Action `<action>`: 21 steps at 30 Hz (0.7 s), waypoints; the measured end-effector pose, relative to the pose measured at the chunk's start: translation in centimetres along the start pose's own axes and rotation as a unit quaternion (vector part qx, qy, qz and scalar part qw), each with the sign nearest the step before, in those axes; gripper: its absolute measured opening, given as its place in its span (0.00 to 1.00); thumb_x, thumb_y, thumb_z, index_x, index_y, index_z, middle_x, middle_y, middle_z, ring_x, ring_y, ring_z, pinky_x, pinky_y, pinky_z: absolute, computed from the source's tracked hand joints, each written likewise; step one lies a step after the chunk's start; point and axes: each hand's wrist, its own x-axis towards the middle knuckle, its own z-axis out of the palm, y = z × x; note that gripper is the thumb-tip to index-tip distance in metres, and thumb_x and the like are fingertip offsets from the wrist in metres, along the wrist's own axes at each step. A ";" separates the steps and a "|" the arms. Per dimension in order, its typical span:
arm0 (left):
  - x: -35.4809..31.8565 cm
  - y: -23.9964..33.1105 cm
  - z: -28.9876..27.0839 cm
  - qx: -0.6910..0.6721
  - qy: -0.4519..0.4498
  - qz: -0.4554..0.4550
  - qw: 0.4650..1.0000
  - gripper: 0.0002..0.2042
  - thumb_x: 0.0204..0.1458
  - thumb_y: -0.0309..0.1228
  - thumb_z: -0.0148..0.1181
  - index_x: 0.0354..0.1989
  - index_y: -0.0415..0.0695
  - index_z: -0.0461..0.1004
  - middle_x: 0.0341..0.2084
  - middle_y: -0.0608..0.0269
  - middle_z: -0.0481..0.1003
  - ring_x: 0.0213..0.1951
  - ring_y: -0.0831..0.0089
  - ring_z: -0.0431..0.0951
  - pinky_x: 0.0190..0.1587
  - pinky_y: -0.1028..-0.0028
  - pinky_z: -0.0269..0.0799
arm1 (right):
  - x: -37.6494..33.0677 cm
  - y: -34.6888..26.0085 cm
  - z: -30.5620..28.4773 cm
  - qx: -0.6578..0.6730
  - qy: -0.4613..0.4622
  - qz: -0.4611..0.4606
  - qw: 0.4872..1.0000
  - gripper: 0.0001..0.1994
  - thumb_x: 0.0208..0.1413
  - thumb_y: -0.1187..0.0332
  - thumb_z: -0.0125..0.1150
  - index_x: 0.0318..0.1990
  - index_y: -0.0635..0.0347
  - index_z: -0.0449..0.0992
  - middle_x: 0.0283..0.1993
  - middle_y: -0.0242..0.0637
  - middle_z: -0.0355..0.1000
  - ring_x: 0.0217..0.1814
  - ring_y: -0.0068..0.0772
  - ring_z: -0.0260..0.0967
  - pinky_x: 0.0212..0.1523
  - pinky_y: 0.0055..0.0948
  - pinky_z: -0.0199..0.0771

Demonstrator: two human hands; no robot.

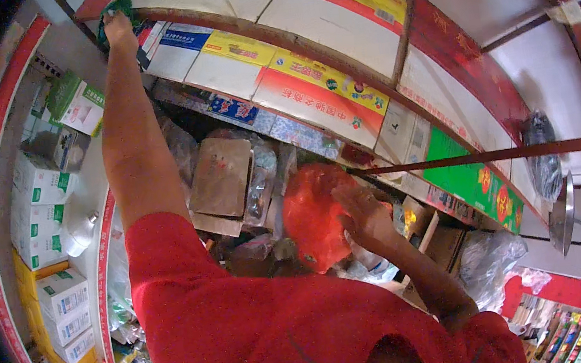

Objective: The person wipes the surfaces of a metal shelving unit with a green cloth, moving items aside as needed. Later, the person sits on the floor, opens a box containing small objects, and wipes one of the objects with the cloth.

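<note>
My left arm stretches up to the far left, where my left hand is closed around a dark green cloth at the end of the upper shelf. The cloth touches the metal frame beside the boxes. Bent in front of me, my right hand has its fingers curled against a crumpled red plastic bag. What the bag contains is hidden. Just left of the bag lies a brown cardboard box among clear plastic wrappings.
Long cartons in white, yellow and red line the shelf above. A thin metal bar crosses at the right, near a hanging metal pan. White and green boxes and a light bulb stand on the left shelves. A clear plastic bag sits lower right.
</note>
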 end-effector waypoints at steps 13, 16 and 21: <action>-26.8 16.0 12.6 -0.198 -0.011 -0.142 0.970 0.15 0.54 0.23 0.41 0.51 0.37 0.63 0.46 0.55 0.67 0.48 0.61 0.66 0.56 0.69 0.58 | -6.0 -0.8 -0.6 0.031 -0.005 -0.002 1.000 0.25 0.50 0.69 0.58 0.58 0.58 0.65 0.58 0.48 0.65 0.60 0.52 0.63 0.55 0.45 0.69; -33.4 21.1 15.0 -0.152 -0.026 -0.111 0.982 0.17 0.52 0.17 0.41 0.52 0.32 0.61 0.48 0.51 0.64 0.51 0.59 0.64 0.60 0.69 0.55 | -7.7 -0.9 -1.7 0.016 -0.014 0.009 1.000 0.24 0.51 0.69 0.58 0.58 0.58 0.65 0.57 0.49 0.65 0.58 0.52 0.64 0.54 0.44 0.69; -45.4 32.5 18.5 -0.007 -0.124 -0.128 0.984 0.30 0.51 0.16 0.40 0.65 0.25 0.43 0.67 0.36 0.42 0.70 0.51 0.39 0.70 0.64 0.32 | -11.8 0.4 -4.2 0.041 -0.004 0.044 0.998 0.23 0.51 0.68 0.58 0.56 0.60 0.67 0.55 0.48 0.67 0.56 0.52 0.65 0.53 0.44 0.70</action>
